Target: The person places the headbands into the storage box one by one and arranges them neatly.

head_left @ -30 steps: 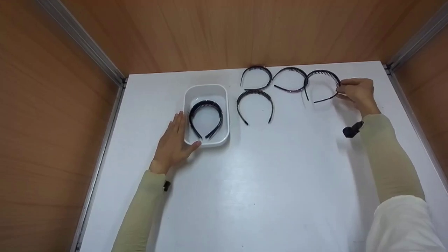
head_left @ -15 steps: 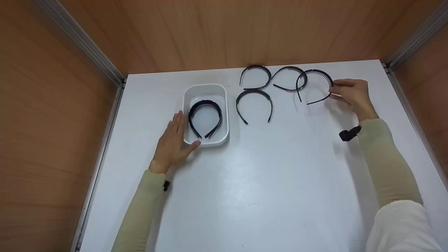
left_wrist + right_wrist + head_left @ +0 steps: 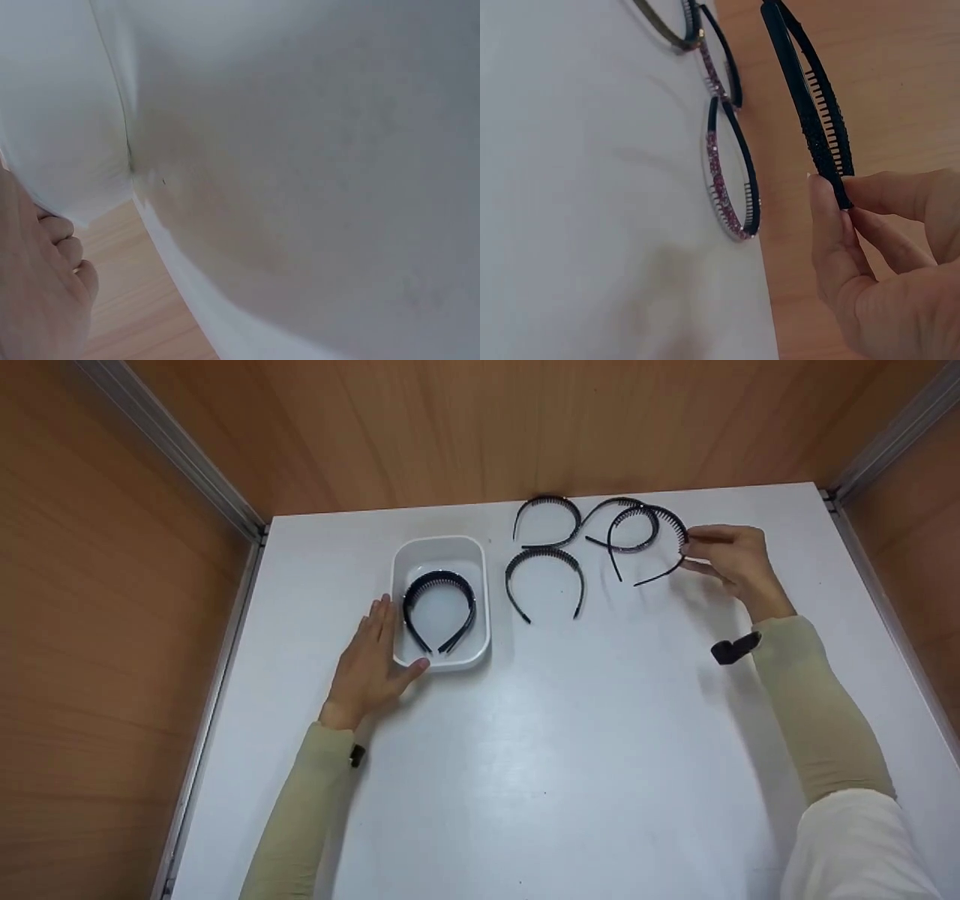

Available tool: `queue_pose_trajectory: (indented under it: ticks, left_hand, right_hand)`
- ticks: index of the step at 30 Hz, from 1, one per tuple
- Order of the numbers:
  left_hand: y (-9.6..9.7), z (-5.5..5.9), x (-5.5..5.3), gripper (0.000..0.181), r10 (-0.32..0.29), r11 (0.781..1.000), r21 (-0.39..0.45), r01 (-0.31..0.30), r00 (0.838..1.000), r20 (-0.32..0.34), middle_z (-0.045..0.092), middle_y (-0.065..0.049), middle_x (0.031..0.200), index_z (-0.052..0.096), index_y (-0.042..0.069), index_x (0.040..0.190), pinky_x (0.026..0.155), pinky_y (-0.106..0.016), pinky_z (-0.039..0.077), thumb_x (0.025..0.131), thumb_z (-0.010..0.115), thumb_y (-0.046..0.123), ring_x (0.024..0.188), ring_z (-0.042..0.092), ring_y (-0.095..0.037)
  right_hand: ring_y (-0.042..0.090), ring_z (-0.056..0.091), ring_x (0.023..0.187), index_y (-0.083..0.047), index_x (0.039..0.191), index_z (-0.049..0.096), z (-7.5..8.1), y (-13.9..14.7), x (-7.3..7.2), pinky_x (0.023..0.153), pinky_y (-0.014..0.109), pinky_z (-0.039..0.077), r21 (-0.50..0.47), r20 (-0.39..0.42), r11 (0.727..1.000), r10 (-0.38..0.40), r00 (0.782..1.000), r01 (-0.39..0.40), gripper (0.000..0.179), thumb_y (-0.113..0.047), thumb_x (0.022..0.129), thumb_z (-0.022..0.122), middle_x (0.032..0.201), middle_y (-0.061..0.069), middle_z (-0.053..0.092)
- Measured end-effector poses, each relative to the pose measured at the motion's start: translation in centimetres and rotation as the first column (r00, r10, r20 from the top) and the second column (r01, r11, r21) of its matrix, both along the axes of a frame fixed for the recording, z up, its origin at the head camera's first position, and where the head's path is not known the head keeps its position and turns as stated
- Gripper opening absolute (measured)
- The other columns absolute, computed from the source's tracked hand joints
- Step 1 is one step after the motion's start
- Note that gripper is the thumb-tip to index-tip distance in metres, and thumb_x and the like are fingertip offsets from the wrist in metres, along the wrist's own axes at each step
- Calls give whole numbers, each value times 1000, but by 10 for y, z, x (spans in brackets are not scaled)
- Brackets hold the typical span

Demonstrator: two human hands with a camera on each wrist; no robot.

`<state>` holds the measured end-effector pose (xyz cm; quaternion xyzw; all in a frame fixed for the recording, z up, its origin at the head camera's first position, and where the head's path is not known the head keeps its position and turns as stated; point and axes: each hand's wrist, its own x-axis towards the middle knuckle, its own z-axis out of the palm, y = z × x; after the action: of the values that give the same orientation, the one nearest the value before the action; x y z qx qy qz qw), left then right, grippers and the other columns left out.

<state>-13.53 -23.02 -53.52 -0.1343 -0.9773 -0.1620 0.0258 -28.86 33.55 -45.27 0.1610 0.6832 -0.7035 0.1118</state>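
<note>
My right hand (image 3: 735, 562) pinches a black toothed headband (image 3: 787, 67) by its curved side, between thumb and fingertips. Raised off the table, this headband overlaps another headband (image 3: 624, 549) in the head view. In the right wrist view the held band has a dark, rough-textured surface. My left hand (image 3: 364, 667) lies with straight fingers along the left side of a white plastic container (image 3: 487, 600), its thumb at the front rim. Nested dark headbands (image 3: 439, 577) lie inside the container; how many is hard to tell.
Two more headbands lie right of the container: one at the back edge (image 3: 578, 521), one nearer the front (image 3: 544, 553). A pink-glittered headband (image 3: 716, 169) shows in the right wrist view. Wooden panels (image 3: 480, 435) stand behind and beside the white table (image 3: 570, 750).
My right hand has moved left with the pinched headband, which now overlaps more of the headband lying beyond it. The left hand stays at the container.
</note>
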Motion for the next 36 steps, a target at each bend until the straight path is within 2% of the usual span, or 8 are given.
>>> queue_pose_trajectory:
  ticks: [6,10,14,19,29,36]
  left_hand:
    - [0,-5,0,111,-12,999,38,15,997,-72,14,-18,179,15,-1,170,136,-46,16,98,61,70,167,13,-34]
    - [-1,-7,1,110,-11,999,51,16,995,-103,16,-19,178,18,-2,169,136,-48,18,97,62,68,166,16,-35]
    - [0,-7,1,110,-9,999,45,14,995,-96,15,-18,179,17,-2,170,136,-46,16,97,62,68,167,15,-34]
    - [0,-6,0,110,-11,1000,22,13,996,-94,15,-18,179,17,-1,170,137,-45,16,97,61,69,167,15,-34]
    - [0,-7,1,110,-17,999,35,21,994,-106,16,-19,178,20,-2,169,136,-46,17,97,61,69,166,16,-34]
    - [2,-8,2,110,-7,1000,25,9,997,-76,14,-17,179,16,0,170,137,-43,14,97,59,71,167,13,-32]
  right_hand:
    - [15,75,93,6,137,67,2,-15,2,84,30,66,-10,-30,999,31,999,-32,50,9,88,81,112,8,71]
    - [16,76,95,7,138,66,3,-27,3,85,30,66,3,-42,998,61,997,-61,52,8,88,81,116,11,70]
    - [16,76,97,6,137,68,5,-38,5,86,30,66,14,-59,997,83,995,-82,49,8,89,81,121,14,68]
    - [16,77,96,6,132,70,6,-54,5,85,31,66,8,-69,994,110,992,-109,45,9,89,81,116,13,68]
    - [18,77,94,8,132,70,2,-92,7,86,32,66,22,-106,983,185,977,-183,43,8,90,80,114,13,69]
    - [17,77,93,9,129,70,-1,-114,8,86,32,66,12,-139,972,232,963,-233,38,9,92,77,111,13,70]
